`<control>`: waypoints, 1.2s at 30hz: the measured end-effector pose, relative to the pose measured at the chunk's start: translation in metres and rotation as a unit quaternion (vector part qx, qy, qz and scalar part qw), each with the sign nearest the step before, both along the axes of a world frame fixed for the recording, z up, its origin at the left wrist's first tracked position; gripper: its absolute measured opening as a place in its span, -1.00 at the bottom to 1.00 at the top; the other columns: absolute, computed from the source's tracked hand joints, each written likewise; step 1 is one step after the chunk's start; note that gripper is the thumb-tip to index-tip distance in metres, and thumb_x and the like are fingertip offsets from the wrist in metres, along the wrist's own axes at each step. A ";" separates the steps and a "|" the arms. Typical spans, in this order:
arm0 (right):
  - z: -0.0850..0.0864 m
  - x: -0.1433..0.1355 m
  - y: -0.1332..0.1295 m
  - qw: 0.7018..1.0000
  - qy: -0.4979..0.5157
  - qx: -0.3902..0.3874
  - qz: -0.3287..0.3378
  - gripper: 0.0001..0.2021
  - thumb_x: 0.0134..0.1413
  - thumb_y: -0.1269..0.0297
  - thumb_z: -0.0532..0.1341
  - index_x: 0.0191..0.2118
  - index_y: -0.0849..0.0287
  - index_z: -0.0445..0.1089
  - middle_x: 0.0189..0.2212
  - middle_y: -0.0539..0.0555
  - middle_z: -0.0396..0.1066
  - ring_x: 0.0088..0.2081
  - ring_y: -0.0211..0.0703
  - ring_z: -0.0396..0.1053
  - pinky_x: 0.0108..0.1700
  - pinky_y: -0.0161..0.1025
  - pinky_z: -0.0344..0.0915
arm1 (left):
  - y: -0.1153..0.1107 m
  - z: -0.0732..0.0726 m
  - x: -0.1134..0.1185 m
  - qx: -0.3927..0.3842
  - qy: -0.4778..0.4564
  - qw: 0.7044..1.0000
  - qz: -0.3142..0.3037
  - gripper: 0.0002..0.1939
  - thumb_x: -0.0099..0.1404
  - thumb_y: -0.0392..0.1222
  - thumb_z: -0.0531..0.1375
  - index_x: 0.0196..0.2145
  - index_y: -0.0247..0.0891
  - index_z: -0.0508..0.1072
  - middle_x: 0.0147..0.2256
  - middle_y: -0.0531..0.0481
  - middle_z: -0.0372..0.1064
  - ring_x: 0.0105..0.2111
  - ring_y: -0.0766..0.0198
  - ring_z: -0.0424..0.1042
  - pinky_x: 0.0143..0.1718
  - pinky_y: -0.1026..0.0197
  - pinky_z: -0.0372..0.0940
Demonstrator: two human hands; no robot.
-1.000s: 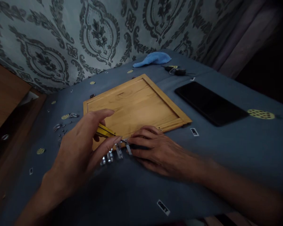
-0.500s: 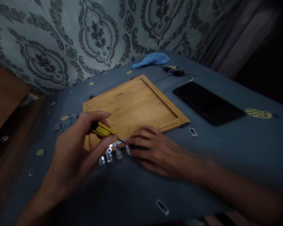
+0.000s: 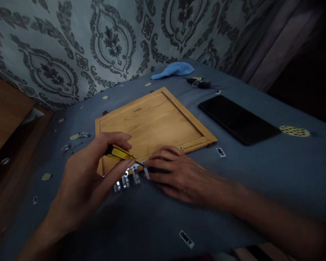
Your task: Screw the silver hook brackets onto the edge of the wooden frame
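A yellow-and-black screwdriver [image 3: 119,152] is pinched between the thumb and fingers of my left hand [image 3: 84,181]. Its thin shaft points right and down, with the tip at the metal hook rail [image 3: 136,174]. The rail lies along the near edge of a framed wooden panel [image 3: 152,119], and several silver hooks hang past that edge. My right hand [image 3: 176,170] presses on the rail's right end and the panel's edge, its fingers bent and close together. Those fingers hide part of the rail and the exact contact.
A black phone [image 3: 239,119] lies right of the panel. Behind it are a dark key-like object [image 3: 201,84] and a blue cloth [image 3: 174,70]. Small metal parts [image 3: 83,135] lie at left on the blue patterned cover [image 3: 141,224]. A patterned wall [image 3: 114,40] stands behind.
The screwdriver's handle has turned slightly in my left fingers, and the fingers have shifted a little. My right hand stays in place. The view has moved very slightly.
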State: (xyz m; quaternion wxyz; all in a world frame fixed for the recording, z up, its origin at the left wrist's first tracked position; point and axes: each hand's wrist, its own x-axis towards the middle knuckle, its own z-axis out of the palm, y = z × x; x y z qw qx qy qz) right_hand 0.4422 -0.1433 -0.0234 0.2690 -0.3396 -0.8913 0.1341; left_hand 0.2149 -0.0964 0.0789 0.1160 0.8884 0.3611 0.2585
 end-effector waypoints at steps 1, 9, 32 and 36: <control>0.000 0.000 0.000 1.000 0.001 0.001 0.000 -0.77 0.29 0.37 0.23 0.01 0.15 0.52 0.06 0.16 0.51 0.10 0.03 0.33 0.23 0.08 0.19 | 0.000 0.000 0.000 0.018 0.014 1.000 0.001 -0.77 0.37 -0.18 0.29 -0.03 -0.03 0.44 -0.12 0.09 0.54 -0.09 0.19 0.57 -0.12 0.19 0.46; -0.001 0.000 0.000 1.000 0.009 -0.004 0.000 -0.76 0.32 0.38 0.20 0.03 0.15 0.52 0.05 0.16 0.50 0.11 0.04 0.32 0.24 0.08 0.17 | -0.002 -0.002 -0.004 -0.003 -0.006 1.000 0.007 -0.66 0.38 -0.25 0.26 0.06 0.02 0.42 -0.09 0.11 0.53 -0.04 0.19 0.55 -0.01 0.17 0.43; -0.004 0.001 0.000 1.000 0.013 0.002 0.001 -0.77 0.35 0.35 0.17 0.01 0.18 0.52 0.07 0.17 0.49 0.10 0.04 0.31 0.24 0.08 0.16 | -0.004 0.006 -0.005 0.044 -0.007 0.999 0.011 -0.65 0.43 -0.21 0.20 0.13 0.03 0.38 -0.11 0.08 0.51 -0.11 0.18 0.55 -0.15 0.17 0.45; -0.004 0.001 0.001 1.000 0.006 -0.004 0.004 -0.76 0.33 0.36 0.21 0.05 0.17 0.51 0.05 0.17 0.49 0.11 0.04 0.31 0.24 0.07 0.16 | -0.006 0.010 -0.005 0.059 -0.019 0.998 0.026 -0.63 0.41 -0.20 0.23 0.13 0.05 0.40 -0.12 0.09 0.51 -0.14 0.17 0.54 -0.25 0.17 0.44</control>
